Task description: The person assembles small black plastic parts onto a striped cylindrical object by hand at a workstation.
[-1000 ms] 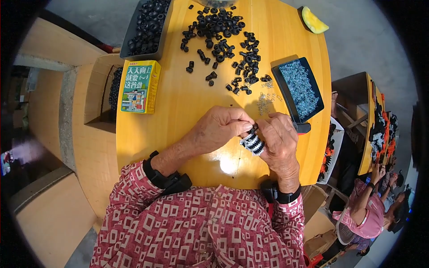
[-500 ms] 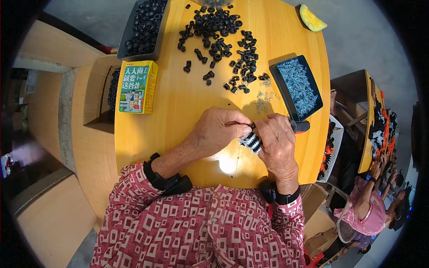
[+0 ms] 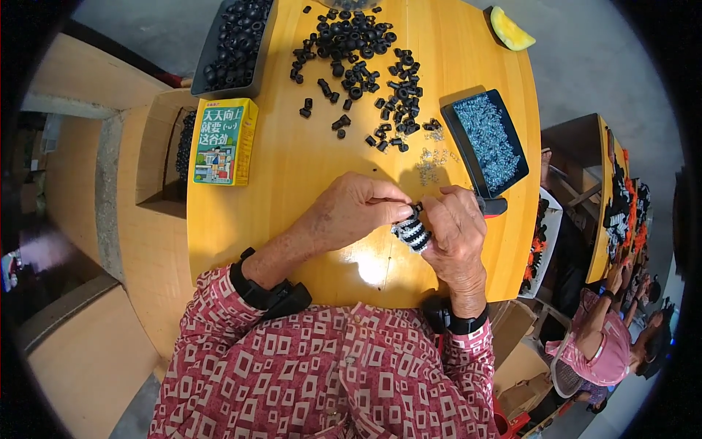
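My right hand (image 3: 457, 227) is closed around a small black-and-white striped knitted piece (image 3: 412, 235), which sticks out from the fingers toward the left. At the upper end of this piece is a small dark part, mostly hidden by fingertips. My left hand (image 3: 355, 210) meets it there, thumb and forefinger pinched together; whatever they grip is too small to make out. Both hands are above the near part of the yellow wooden table (image 3: 292, 161). Right beside my right hand lies a tool with a red-and-black handle (image 3: 495, 208), partly hidden.
Loose black plastic parts (image 3: 356, 36) are spread over the far table. Tiny clear pieces (image 3: 431, 164) lie near a dark tray (image 3: 468, 157) of clear bits. At left stand a drink carton (image 3: 223, 146) and a bin (image 3: 256, 86) of black balls. A melon slice (image 3: 512, 31) sits far right.
The left hand has shifted very slightly at the pinch. A little more of the dark part and the striped piece shows between the hands.
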Action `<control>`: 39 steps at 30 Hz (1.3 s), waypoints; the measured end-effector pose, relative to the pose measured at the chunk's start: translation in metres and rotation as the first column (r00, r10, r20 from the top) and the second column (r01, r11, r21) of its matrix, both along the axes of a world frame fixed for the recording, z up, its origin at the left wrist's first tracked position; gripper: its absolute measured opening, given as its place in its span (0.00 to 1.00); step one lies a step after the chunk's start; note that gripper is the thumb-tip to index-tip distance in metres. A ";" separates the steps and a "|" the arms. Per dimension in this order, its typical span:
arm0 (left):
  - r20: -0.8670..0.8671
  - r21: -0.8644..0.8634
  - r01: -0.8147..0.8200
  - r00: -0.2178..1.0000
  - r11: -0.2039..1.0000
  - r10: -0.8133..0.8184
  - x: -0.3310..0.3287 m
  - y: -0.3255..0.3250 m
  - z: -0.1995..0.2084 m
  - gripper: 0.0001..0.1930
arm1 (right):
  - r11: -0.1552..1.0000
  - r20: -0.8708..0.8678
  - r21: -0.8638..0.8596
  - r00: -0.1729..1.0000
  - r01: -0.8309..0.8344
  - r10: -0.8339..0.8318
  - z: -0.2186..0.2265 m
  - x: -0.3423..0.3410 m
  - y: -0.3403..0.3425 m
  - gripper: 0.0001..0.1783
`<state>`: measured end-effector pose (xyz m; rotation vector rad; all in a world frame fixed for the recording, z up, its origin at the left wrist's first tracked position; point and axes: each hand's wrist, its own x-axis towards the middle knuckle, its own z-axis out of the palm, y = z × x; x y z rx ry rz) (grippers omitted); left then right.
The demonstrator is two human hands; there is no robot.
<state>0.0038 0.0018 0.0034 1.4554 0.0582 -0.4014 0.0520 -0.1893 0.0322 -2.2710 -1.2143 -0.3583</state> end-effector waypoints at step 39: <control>-0.055 -0.363 -0.228 0.973 0.903 0.224 -0.001 -0.012 -0.005 0.17 | 0.989 0.081 0.141 0.996 0.036 -0.048 -0.011 0.002 0.016 0.11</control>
